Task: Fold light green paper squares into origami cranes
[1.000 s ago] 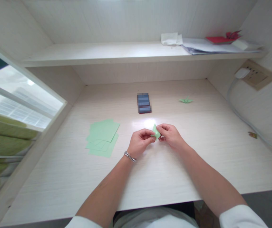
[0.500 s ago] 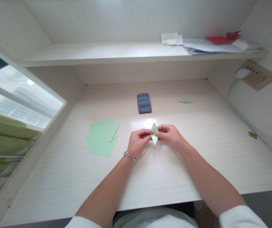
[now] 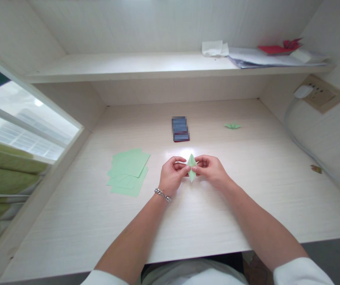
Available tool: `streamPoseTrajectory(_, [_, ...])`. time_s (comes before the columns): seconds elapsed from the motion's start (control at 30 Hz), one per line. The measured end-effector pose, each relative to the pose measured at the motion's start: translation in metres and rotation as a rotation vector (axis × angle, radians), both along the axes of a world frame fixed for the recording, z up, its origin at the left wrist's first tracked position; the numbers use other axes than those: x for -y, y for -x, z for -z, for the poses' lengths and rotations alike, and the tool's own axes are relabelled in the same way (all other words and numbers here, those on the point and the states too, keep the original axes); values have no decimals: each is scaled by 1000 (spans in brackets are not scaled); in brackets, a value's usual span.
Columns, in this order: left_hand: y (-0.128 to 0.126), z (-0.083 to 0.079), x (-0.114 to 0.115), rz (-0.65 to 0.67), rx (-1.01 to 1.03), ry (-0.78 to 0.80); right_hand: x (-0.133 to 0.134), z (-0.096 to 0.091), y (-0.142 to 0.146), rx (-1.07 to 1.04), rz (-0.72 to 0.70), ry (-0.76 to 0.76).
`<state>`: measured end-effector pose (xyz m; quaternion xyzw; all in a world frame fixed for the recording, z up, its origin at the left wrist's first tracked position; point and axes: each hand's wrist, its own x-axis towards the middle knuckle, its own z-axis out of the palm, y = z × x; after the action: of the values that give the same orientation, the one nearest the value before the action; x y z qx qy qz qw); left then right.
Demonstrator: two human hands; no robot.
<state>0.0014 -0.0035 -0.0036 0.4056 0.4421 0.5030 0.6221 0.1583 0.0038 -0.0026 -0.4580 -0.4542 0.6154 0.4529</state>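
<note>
A folded green paper stands point up between the two hands, just above or on the table; which of the two cannot be told. The left hand pinches its left edge between thumb and fingers, and the right hand pinches the right edge the same way, both closed to a narrow grip. The paper is already a slim diamond with a crease down its middle, so a good part of the folding seems done on this piece, though it lacks the spread points of the small green figure lying near the back right, which looks complete. To the left, overlapping green sheets lie flat and appear unfolded. The pale wood-grain table also carries a dark, pixelated rectangular object beyond the hands and a small brown scrap at the far right, near a grey cable that runs down from a white plug in a wall socket panel. Above the back runs a shelf with white papers and a red folded piece; a green curtain hangs by the window on the left.
</note>
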Motion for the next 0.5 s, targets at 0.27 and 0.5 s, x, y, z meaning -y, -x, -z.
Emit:
streamPoseTrajectory(0.27, [0,0,-1,21,-3,17,0,3,2,55,95,-31])
streamPoseTrajectory(0.5, [0,0,-1,27,-45,-1,1,1,-1,-25,36,6])
